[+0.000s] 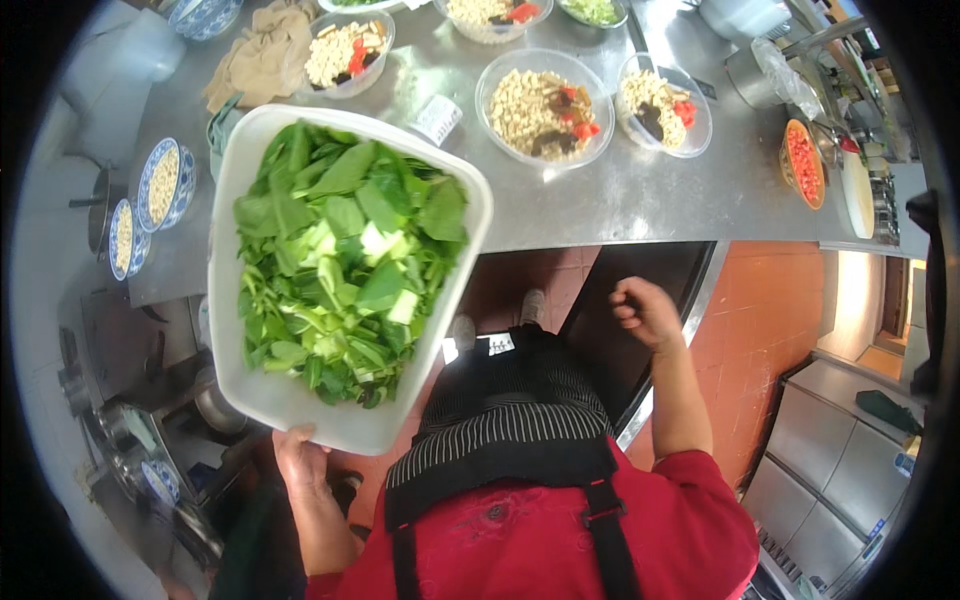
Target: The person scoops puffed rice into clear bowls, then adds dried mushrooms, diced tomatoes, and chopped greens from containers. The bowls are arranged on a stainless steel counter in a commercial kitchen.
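Note:
My left hand (302, 456) grips the near lower edge of a large white plastic tub (478, 215). Its fingers are mostly hidden under the rim. Chopped leafy greens (350, 260) with pale stem pieces fill the tub, which is tilted toward me and overlaps the steel counter's front edge. My right hand (648, 315) hangs in the air past the counter's edge, fingers curled in, with nothing seen in it.
Along the steel counter (660, 210) stand several clear bowls, including a large round bowl (492, 125), with diced pale food, red pieces and dark pieces. An orange dish (803, 165) of red bits sits right. Blue-patterned bowls (186, 185) stand left, near a tan cloth (262, 60).

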Motion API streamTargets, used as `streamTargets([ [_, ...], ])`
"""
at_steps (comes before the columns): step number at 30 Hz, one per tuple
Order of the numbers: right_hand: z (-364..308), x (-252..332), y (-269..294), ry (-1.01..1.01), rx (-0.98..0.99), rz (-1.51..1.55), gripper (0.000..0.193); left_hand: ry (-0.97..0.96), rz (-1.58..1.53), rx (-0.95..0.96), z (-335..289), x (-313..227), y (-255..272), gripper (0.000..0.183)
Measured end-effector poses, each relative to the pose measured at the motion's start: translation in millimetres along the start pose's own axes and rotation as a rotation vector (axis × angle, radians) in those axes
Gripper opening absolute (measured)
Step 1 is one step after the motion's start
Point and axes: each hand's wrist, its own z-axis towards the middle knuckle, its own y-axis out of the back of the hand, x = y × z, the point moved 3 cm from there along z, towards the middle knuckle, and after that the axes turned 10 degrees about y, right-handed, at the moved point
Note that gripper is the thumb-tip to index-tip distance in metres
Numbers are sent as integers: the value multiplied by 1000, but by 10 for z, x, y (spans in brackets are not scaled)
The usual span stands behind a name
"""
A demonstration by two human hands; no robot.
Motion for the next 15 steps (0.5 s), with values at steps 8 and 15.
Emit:
streamTargets([
  [8,817,-1534,813,-261,-282,268,13,106,88,-107,-600,551,192,46],
  [15,2260,-1946,725,-265,-185,191,13,362,41,-319,-915,1284,259,44],
])
